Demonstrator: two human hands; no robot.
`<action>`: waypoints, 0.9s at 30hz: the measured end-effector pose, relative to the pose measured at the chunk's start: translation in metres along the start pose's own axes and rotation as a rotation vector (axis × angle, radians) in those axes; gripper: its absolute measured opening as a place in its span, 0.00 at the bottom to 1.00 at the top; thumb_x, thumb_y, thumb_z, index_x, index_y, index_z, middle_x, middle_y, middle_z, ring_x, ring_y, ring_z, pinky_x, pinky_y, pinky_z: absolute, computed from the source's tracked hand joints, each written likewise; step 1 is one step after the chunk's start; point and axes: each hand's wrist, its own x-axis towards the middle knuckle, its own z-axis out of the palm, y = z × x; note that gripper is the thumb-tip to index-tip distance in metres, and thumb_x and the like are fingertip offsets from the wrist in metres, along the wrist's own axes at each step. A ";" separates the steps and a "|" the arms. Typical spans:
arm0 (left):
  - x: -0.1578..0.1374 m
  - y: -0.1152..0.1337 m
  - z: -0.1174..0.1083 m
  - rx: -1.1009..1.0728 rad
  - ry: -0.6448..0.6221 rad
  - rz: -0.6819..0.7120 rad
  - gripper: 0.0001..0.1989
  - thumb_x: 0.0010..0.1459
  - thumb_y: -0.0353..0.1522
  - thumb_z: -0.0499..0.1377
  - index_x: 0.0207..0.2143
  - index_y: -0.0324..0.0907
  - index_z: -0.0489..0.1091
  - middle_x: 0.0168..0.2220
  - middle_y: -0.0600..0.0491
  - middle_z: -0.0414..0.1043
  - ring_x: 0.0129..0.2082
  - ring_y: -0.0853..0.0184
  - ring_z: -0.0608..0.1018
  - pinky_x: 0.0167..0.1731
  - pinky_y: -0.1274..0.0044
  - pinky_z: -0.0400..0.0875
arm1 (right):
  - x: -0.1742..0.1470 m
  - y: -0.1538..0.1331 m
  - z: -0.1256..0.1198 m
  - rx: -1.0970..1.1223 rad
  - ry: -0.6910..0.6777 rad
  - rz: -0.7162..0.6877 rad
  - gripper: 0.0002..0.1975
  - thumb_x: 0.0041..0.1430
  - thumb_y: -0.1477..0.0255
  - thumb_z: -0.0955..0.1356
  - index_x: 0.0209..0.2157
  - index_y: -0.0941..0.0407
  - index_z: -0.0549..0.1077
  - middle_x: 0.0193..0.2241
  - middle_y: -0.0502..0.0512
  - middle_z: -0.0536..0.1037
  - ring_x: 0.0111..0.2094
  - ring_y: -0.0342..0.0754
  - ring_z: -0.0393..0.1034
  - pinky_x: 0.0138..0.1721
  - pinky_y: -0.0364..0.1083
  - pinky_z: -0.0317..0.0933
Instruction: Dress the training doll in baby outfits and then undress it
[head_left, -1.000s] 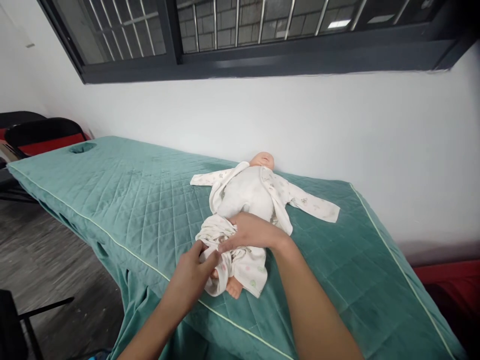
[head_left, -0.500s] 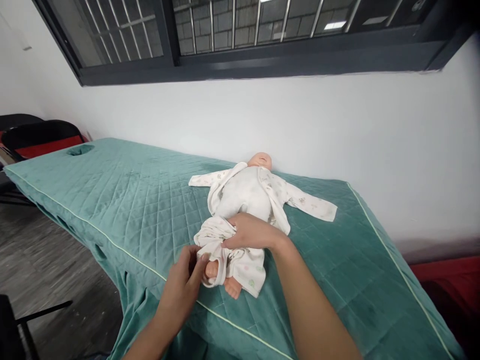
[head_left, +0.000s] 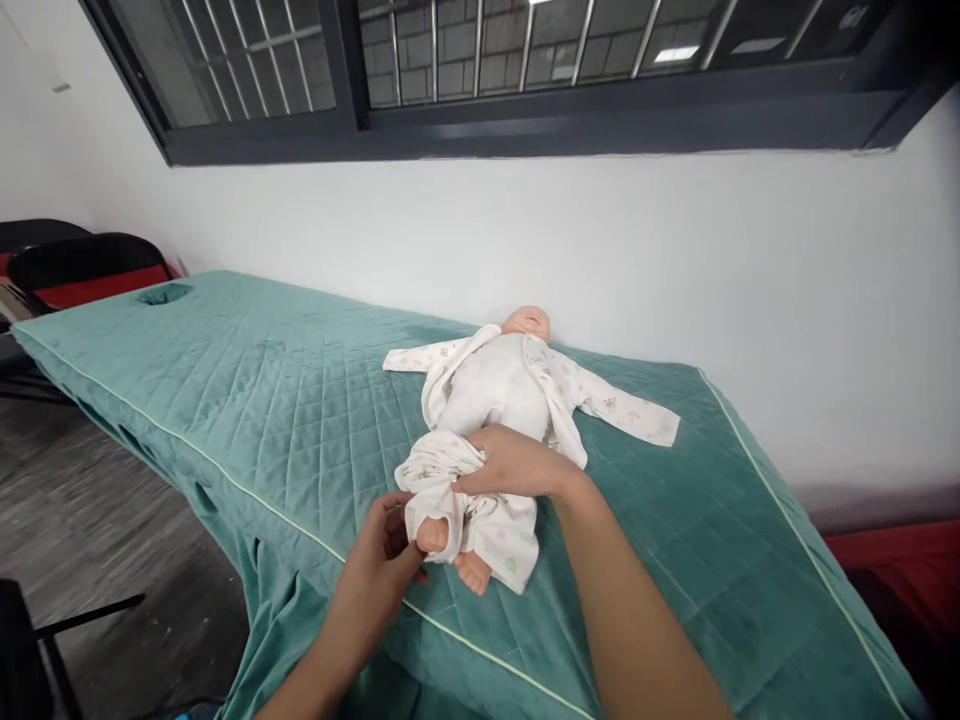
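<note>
Adjusting the doll's (head_left: 499, 385) trousers (head_left: 504, 532), we pinch them with our right hand (head_left: 521, 463), left hand's (head_left: 379, 555) hold unclear, and probably need gentle tension next.

A green quilted bed (head_left: 247, 370), pale-edged, has 1 dark oval hole (head_left: 165, 294) near its left end. Behind the bed rises a white wall (head_left: 675, 250), and higher up, over the bed's length, a dark-framed window (head_left: 525, 135) with upright metal bars (head_left: 478, 50) and grey blockwork (head_left: 456, 60) beyond them. Past the bed's left end stand 2 black-and-red chairs (head_left: 90, 255). Dark, wood-patterned floor (head_left: 112, 500) shows in front of the bed, with a cut-off black object (head_left: 22, 645), perhaps some chair, standing there. Beside the bed's right end is a red surface (head_left: 900, 545), partly in shadow.
</note>
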 end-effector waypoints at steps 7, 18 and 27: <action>0.007 -0.004 -0.007 0.305 0.029 0.181 0.22 0.55 0.41 0.58 0.49 0.40 0.63 0.30 0.53 0.73 0.25 0.66 0.74 0.26 0.75 0.70 | -0.001 -0.001 -0.004 0.038 -0.003 0.002 0.10 0.52 0.65 0.71 0.32 0.57 0.75 0.33 0.49 0.78 0.34 0.48 0.71 0.35 0.42 0.62; 0.026 -0.018 -0.024 0.792 0.184 0.355 0.21 0.56 0.29 0.53 0.53 0.42 0.65 0.46 0.46 0.73 0.43 0.59 0.77 0.40 0.70 0.70 | 0.000 0.001 -0.003 0.088 -0.004 0.013 0.14 0.55 0.64 0.71 0.40 0.57 0.76 0.39 0.52 0.79 0.41 0.51 0.73 0.41 0.45 0.64; 0.038 -0.007 -0.044 0.504 0.052 0.257 0.17 0.53 0.31 0.57 0.47 0.44 0.69 0.39 0.51 0.74 0.36 0.63 0.75 0.39 0.70 0.69 | 0.000 0.001 -0.004 0.238 0.088 0.064 0.16 0.53 0.58 0.73 0.36 0.56 0.74 0.35 0.51 0.77 0.38 0.49 0.70 0.37 0.44 0.62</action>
